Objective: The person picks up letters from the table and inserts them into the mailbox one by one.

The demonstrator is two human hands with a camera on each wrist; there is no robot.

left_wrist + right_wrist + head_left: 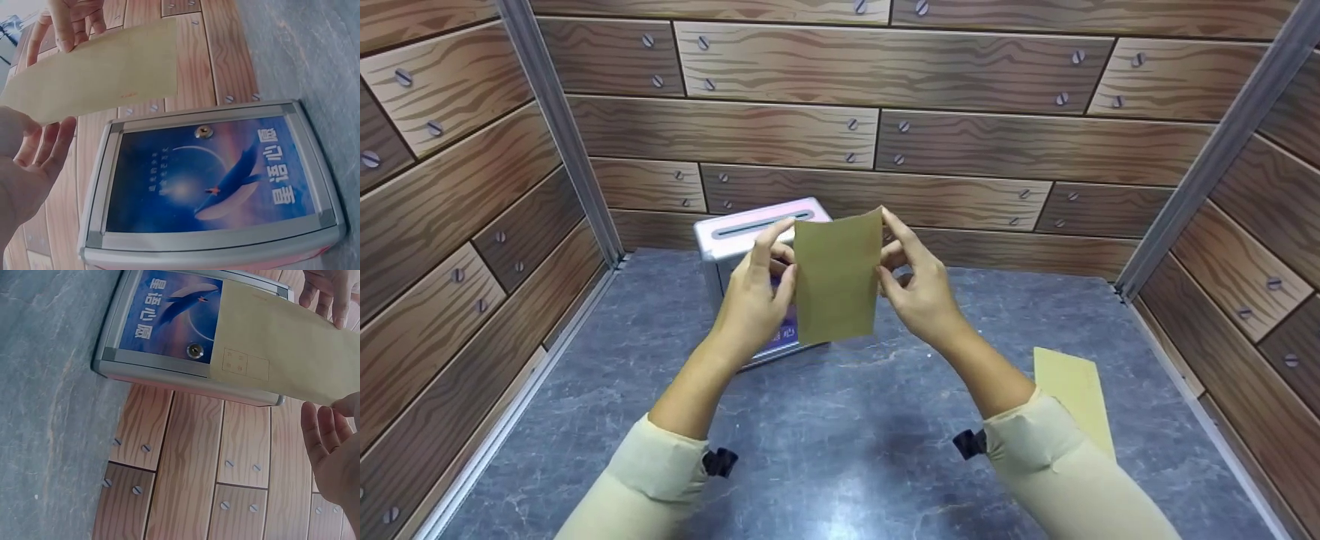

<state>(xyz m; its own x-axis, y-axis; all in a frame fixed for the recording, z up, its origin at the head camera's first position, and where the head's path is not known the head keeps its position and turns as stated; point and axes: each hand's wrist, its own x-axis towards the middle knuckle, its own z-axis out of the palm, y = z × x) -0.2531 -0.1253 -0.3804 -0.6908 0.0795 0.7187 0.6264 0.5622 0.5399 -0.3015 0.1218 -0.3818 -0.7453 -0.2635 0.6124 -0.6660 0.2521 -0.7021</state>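
Observation:
Both hands hold up a brown paper envelope point(838, 277) by its two long sides. The left hand point(757, 289) pinches its left edge near the top, thumb and fingers at the paper. Opposite it, the right hand point(919, 289) pinches the right edge. Printed boxes show on the envelope's face point(292, 349) in the right wrist view. Behind the envelope stands a metal-framed box point(716, 281) with a slot point(761, 225) in its top, partly hidden by the left hand and the paper. Its front panel point(169, 197) carries a whale picture and a small lock point(203, 131).
A second brown envelope point(1076, 397) lies on the blue-grey marbled tabletop point(825, 427) at the right, partly covered by the right sleeve point(1072, 465). Wood-patterned walls point(960, 142) with metal corner posts point(559, 112) enclose the back and both sides.

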